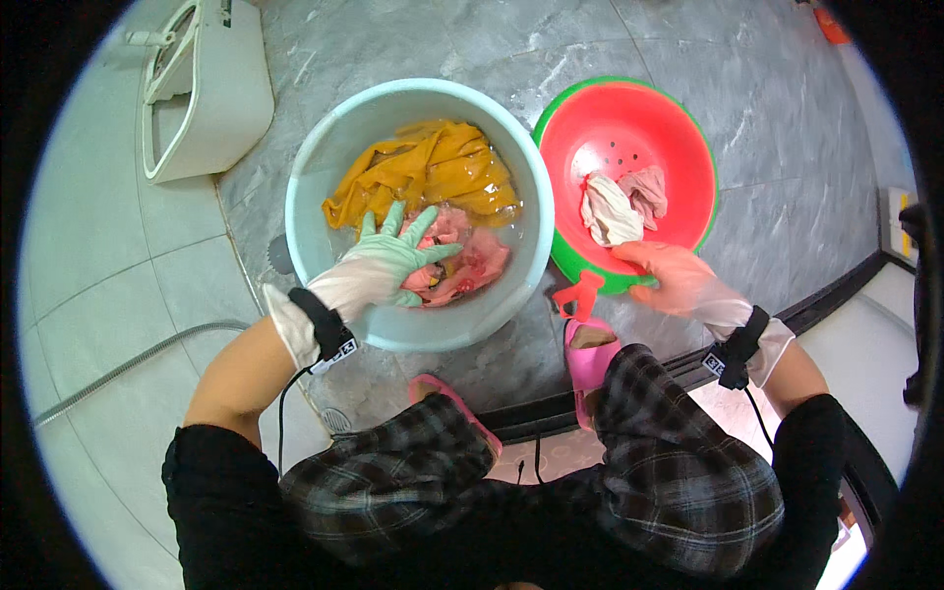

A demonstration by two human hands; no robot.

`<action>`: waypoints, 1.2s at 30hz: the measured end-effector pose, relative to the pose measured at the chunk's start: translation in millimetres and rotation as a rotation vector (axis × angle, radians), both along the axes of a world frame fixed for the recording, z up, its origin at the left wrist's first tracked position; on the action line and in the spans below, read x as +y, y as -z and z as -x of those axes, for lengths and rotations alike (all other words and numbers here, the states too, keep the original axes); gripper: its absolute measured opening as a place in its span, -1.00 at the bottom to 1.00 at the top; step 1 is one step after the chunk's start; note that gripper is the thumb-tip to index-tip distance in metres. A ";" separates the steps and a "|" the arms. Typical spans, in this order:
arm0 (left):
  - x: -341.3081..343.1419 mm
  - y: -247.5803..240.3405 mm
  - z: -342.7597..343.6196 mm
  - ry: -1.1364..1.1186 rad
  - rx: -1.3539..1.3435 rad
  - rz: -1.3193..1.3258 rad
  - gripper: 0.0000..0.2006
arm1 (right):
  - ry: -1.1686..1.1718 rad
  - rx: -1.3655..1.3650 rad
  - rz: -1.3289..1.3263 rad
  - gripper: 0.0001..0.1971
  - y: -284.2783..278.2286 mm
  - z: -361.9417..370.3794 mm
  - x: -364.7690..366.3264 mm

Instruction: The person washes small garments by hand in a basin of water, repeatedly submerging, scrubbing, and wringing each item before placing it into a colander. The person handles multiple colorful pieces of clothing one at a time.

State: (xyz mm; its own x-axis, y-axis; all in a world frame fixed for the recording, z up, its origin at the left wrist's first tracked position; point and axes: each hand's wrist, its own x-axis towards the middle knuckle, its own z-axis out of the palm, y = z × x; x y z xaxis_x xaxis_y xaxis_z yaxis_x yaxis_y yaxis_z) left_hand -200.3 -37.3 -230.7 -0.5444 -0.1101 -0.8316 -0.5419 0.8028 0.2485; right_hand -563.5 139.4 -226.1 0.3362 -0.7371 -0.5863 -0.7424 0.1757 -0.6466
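My left hand, in a green and white rubber glove, spreads its fingers over a wet pink garment in a pale blue basin. Above it in the same water lies a mustard-yellow garment. My right hand wears an orange-pink and white glove, slightly blurred. Its fingers reach over the near rim of a red basin with a green outside, and the thumb sits outside, gripping the rim. Close to those fingertips a white cloth lies in the basin, beside a dusty pink cloth.
A white bin-like container stands at the upper left by the wall. Along the left runs a metal shower hose. A red handle-like piece juts from the red basin's near side. Below it are my pink slippers and a dark door sill.
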 end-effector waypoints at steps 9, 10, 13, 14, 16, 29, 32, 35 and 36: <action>-4.6 96.5 19.4 -0.046 -0.105 0.006 -0.14 | 0.254 0.004 0.034 -0.51 -27.9 7.0 6.2; -7.2 102.7 20.5 -0.142 -0.064 0.016 -0.29 | 0.243 0.026 0.037 -0.51 -32.1 7.5 8.7; -18.8 105.5 29.4 -0.477 0.023 -0.057 -0.59 | 0.237 0.070 0.046 -0.51 -41.2 7.2 17.4; -20.3 100.4 32.5 -0.627 0.009 -0.142 -0.62 | 0.248 0.062 0.045 -0.52 -42.7 6.6 20.2; -26.3 86.1 39.9 -0.404 0.088 -0.200 -0.65 | 0.264 0.037 0.041 -0.52 -43.7 5.4 24.3; -47.0 -8.5 -17.9 -0.532 0.101 0.101 -0.41 | 0.301 -0.065 0.058 -0.54 -47.4 4.9 -6.2; -22.0 -10.4 -19.2 -0.549 0.230 0.133 -0.27 | 0.254 -0.046 0.075 -0.54 -48.2 1.7 -12.2; 8.4 7.1 -15.8 -0.314 0.334 0.161 -0.16 | 0.221 -0.055 0.081 -0.54 -48.1 -0.2 -13.0; 15.6 14.3 -14.3 -0.231 0.327 0.215 -0.18 | 0.211 -0.066 0.076 -0.54 -48.2 -0.4 -12.2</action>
